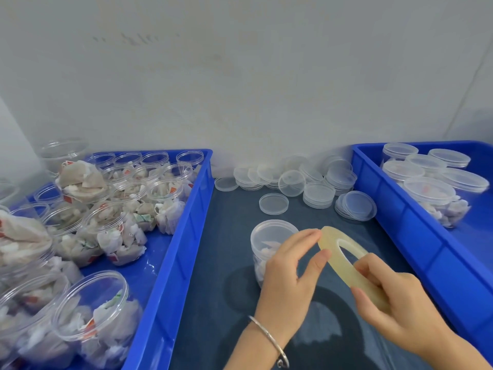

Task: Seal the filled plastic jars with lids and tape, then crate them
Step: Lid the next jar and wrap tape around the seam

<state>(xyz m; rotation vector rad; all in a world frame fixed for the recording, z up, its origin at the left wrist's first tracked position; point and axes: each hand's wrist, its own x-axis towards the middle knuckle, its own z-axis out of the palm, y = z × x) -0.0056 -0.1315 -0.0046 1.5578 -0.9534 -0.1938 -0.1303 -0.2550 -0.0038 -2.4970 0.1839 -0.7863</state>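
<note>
A dark blue surface runs up to a plain pale wall at its far edge; a corner of the room shows at the far right.

Near the middle of the surface stands a lidded jar, clear plastic, filled with pale sachets. Just in front of it both hands hold a tape roll, a yellowish translucent ring tilted on edge. The left hand pinches the roll's far rim between thumb and forefinger, its other fingers curled loosely; a thin metal bangle circles that wrist. The right hand grips the roll's near side, fingers through the hole and thumb on the outer face. So each grip is closed on the roll, neither on the jar.

Along the far edge lies a scatter of clear lids, some stacked, some leaning, one flat lid lying apart nearer the jar.

A blue crate takes the left edge, packed with open jars of sachets, some upright, some tipped on their sides. A second blue crate sits along the right edge, holding sealed jars with lids on, grouped at its far end.
</note>
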